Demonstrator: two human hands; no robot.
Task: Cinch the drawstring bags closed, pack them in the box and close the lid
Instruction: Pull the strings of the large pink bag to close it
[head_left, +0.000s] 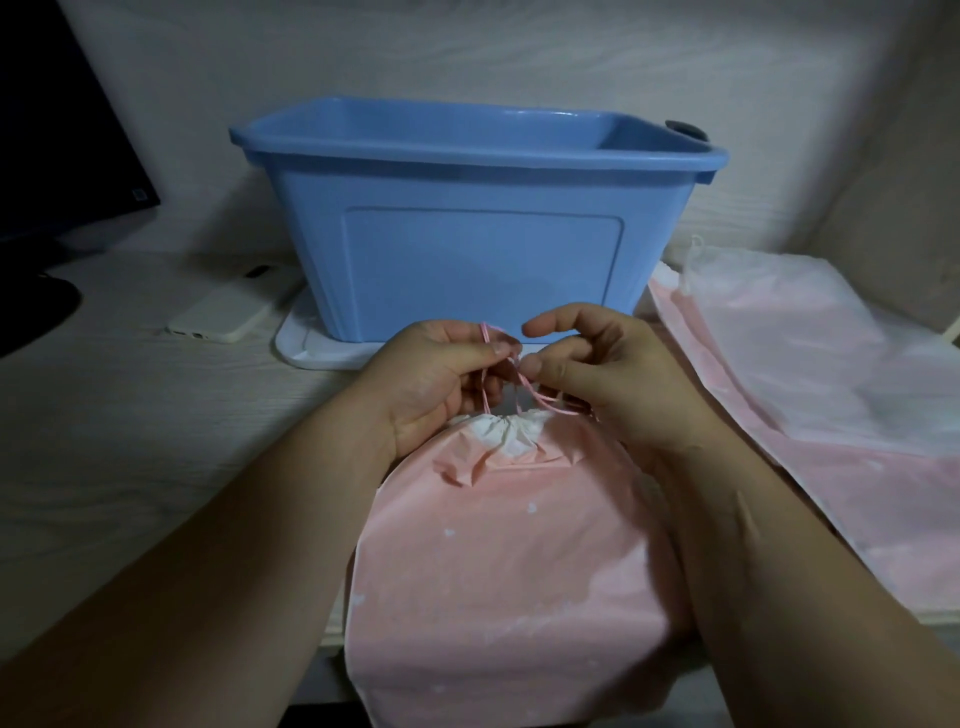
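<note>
Pink bag (509, 545) (cords (525, 388) pinched) sits before blue box (467, 249); phone (228, 312) leftward.

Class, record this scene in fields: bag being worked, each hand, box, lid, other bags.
bag: pink plastic drawstring bag, mouth gathered
left hand: pinches thin pink cord
right hand: pinches same cord
box: blue plastic box, open
lid: flat white lid, under the box
other bags: pink-and-white bags, flat, at right

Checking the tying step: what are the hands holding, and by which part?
The left hand and right hand pinch the pink drawstring just above the gathered mouth of the pink bag.
</note>
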